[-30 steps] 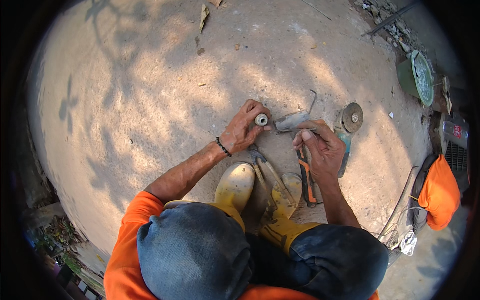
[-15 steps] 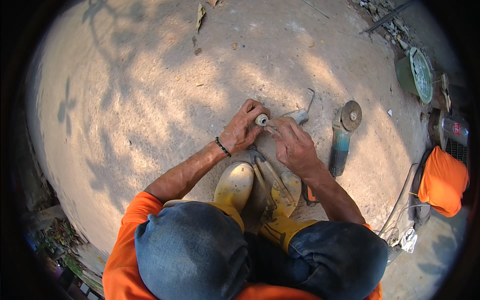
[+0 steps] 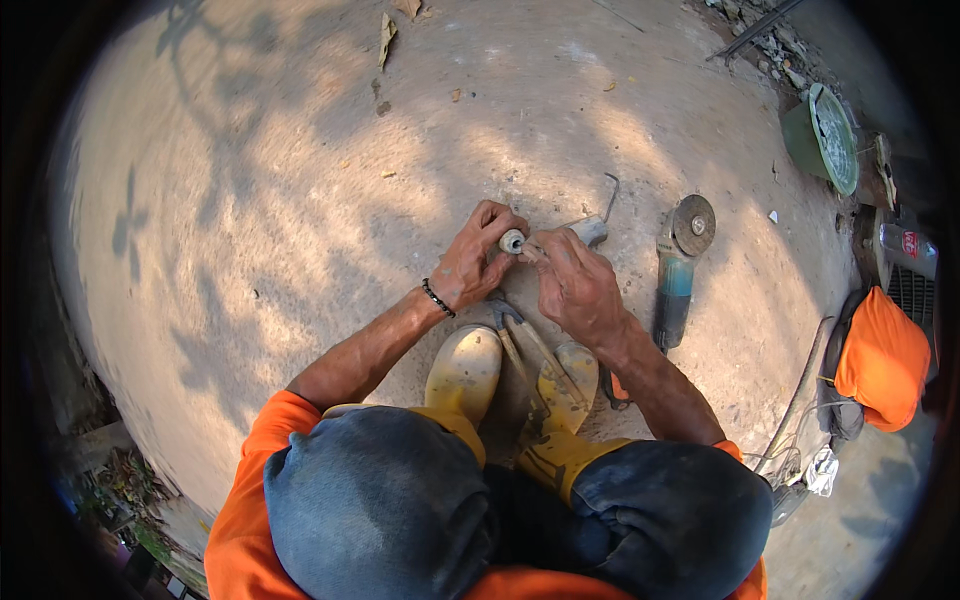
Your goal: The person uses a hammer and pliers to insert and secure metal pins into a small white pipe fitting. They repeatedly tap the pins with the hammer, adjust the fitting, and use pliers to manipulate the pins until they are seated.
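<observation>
Currently the left grip (image 3: pixel 476 260) is closed, thumb and fingers wrapped around a small pale cylindrical part (image 3: pixel 512 241), its round, dark-centred opening turned up toward the view. Right grip (image 3: pixel 580 285): fingers bunched, tips together at the right edge of that opening, touching or nearly so; cannot tell whether a small piece is pinched there. The part thus sits between the 2 grips, clear of the ground.

Around the grips: a grey metal piece (image 3: pixel 590 231) lies just beyond the right knuckles, partly hidden by them, with a bent rod (image 3: pixel 611 200) near its far end. To the right, apart from the right grip, lies an angle grinder (image 3: pixel 676 280), disc end farthest from the wearer. Below the grips, pincers (image 3: pixel 548 357) with 2 long handles reach back over the right boot (image 3: pixel 562 420). An orange-and-black tool (image 3: pixel 618 386) shows beside the right forearm, mostly covered.
</observation>
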The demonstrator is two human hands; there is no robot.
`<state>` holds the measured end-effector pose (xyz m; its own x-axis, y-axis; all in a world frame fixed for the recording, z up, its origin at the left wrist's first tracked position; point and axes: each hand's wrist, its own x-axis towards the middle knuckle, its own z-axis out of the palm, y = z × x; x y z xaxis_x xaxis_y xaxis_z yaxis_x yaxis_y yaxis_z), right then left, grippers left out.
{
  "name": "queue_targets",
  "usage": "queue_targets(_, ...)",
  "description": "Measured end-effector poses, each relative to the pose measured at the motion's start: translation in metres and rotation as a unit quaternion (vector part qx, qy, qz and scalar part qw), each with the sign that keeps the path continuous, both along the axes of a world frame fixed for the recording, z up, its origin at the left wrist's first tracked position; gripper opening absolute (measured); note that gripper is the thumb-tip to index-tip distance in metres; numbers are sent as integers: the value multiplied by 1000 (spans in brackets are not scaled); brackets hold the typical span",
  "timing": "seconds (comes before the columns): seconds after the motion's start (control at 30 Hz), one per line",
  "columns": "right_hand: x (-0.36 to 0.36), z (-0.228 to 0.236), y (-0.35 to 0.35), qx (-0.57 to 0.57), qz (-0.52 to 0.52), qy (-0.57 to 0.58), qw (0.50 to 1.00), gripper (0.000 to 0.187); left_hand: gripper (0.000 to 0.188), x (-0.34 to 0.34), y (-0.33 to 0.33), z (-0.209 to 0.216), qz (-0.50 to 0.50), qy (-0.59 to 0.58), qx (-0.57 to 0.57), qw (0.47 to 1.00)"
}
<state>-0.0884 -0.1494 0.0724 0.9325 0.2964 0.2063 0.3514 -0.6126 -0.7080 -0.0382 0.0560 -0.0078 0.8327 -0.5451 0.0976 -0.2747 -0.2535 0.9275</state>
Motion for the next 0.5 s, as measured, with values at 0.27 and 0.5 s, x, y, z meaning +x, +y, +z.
queue_targets(0.27, 0, -1, 1, 8, -6, -112, 994, 30, 32, 0, 0, -2, 7, -11, -6, 1000)
queue_targets(0.5, -1, -5, 2, -10, -7, -138, 990, 31, 32, -1, 0, -4, 12, -10, -9, 1000)
